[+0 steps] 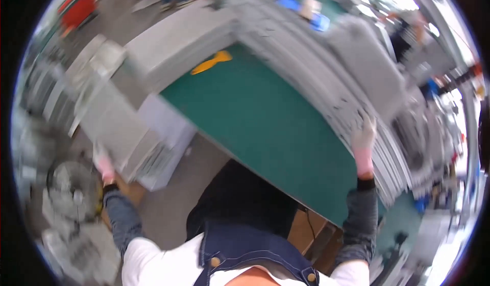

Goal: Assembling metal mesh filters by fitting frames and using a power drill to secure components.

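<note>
My left hand (104, 164), in a pale glove with a pink cuff, reaches out to the left beside a stack of flat grey panels (113, 120). It looks to be at the stack's near edge, but blur hides its fingers and whether it grips. To the right, my right hand (363, 137), gloved the same way, rests against a long pile of light grey panels (311, 77). Its fingers are spread and hold nothing that I can see. A yellow scraper-like tool (212, 62) lies at the far end of the green tabletop (255, 117).
A large grey block-shaped stack (181, 36) stands along the table's far left side. A white open box (166, 128) sits beside the left panels. Near my left arm is a round fan (74, 191). A grey rounded panel (365, 61) lies behind the right pile.
</note>
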The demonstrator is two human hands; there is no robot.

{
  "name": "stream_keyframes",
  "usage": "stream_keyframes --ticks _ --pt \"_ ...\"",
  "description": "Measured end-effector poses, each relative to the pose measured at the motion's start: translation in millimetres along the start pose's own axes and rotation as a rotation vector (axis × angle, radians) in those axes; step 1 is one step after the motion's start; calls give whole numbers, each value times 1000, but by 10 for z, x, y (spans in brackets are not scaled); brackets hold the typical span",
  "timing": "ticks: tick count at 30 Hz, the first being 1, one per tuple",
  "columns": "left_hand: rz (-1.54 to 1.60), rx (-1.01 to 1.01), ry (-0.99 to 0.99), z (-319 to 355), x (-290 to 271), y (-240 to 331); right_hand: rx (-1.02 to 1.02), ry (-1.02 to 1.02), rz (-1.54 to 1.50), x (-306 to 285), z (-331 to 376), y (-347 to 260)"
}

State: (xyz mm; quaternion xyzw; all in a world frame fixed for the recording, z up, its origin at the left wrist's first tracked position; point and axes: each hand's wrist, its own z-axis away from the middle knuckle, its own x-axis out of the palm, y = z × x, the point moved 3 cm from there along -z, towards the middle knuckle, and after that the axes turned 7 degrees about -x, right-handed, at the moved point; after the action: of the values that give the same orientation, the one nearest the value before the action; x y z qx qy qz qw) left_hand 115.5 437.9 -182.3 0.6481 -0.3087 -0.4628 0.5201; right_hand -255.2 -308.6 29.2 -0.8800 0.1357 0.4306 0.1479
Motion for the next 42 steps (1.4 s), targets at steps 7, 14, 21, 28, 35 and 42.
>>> stream_keyframes --ticks 7,14,21,28,35,42 --pt "-627 655 192 -155 1254 1371 132 64 227 -327 -722 825" --pt "-206 1251 -457 1151 3523 4014 151 -219 458 64 -1051 761" --pt "-1100 936 -680 964 5068 3941 109 -43 499 -119 -1203 1358" --pt "-975 971 -660 899 5238 3982 91 497 82 -647 -1053 2154" --pt "-913 981 -776 597 5095 3937 406 766 -424 -1729 -1304 2326" --pt "51 1336 394 788 4027 4914 357 879 -800 -1813 -501 2761"
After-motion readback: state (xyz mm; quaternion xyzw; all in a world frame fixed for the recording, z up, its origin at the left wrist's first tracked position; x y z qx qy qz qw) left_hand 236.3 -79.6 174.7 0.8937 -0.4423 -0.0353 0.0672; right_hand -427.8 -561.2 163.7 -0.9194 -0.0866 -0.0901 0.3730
